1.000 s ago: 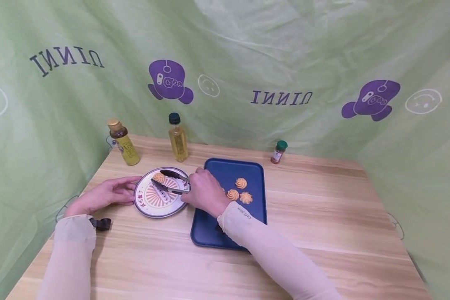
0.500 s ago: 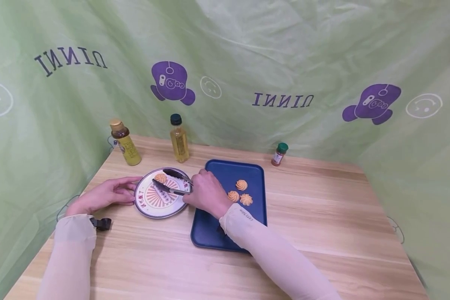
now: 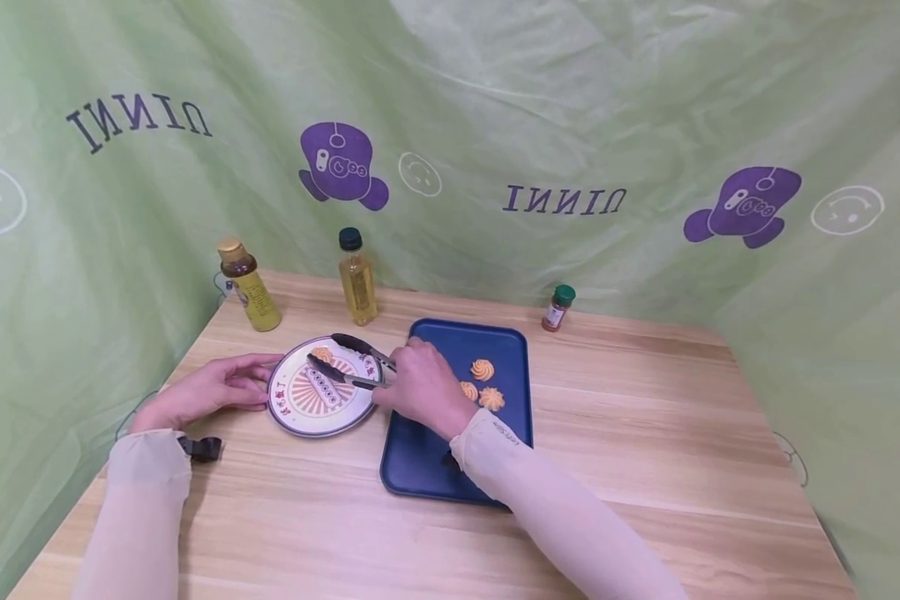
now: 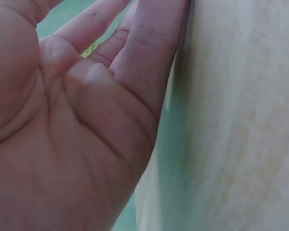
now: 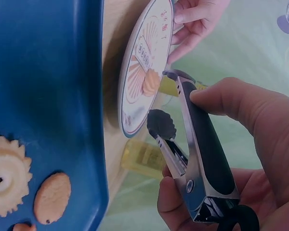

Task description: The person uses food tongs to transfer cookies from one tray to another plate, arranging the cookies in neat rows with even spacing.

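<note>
My right hand (image 3: pixel 429 387) grips black-and-silver tongs (image 5: pixel 202 134) above the plate's right side. The tong arms stand apart with nothing between their tips. One swirled cookie (image 3: pixel 322 356) lies on the white patterned plate (image 3: pixel 288 408), partly behind the tongs in the head view. My left hand (image 3: pixel 221 388) is at the plate's left rim, its fingers relaxed against the edge; the left wrist view shows mainly the palm (image 4: pixel 86 130). Beneath my right forearm is a blue tray (image 3: pixel 408 471) bearing several cookies, such as a flower-shaped one (image 3: pixel 491 398) and a swirled one (image 3: pixel 482 369).
A bottle with a tan cap (image 3: pixel 251 287) and an oil bottle with a dark cap (image 3: pixel 357 283) stand behind the plate. A small green-capped jar (image 3: pixel 558 308) is at the back right. A green printed curtain (image 3: pixel 450 100) surrounds the wooden table (image 3: pixel 645 433).
My right hand and the tongs have drawn slightly right, away from the cookie on the plate. That cookie stays in place, and my left hand remains at the rim.
</note>
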